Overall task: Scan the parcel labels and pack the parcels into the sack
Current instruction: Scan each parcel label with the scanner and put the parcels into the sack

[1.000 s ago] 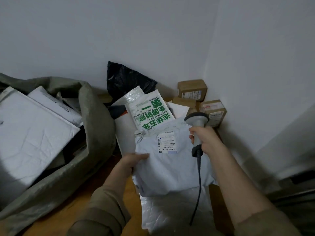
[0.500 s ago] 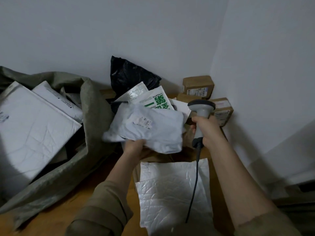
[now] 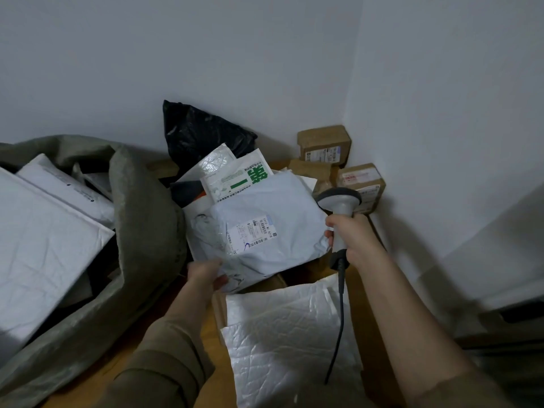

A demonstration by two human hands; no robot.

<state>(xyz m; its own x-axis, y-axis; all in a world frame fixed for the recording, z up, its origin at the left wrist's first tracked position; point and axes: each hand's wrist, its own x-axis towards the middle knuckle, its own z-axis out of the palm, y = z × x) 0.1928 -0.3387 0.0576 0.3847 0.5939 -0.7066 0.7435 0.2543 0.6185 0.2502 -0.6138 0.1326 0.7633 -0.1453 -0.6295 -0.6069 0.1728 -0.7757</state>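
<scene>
Two hands busy: left hand [image 3: 207, 275] pinches grey parcel [image 3: 273, 231], label [image 3: 255, 235] up, print unreadable; right hand [image 3: 351, 240] clenches scanner [image 3: 338, 207].

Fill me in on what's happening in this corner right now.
A person is scanning and bagging parcels. The left hand grips the lower corner of a pale grey poly mailer, label side up, and the right hand holds a corded barcode scanner beside its right edge. The green sack lies open on the left with white padded envelopes already in it. More mailers and brown boxes are piled in the corner.
</scene>
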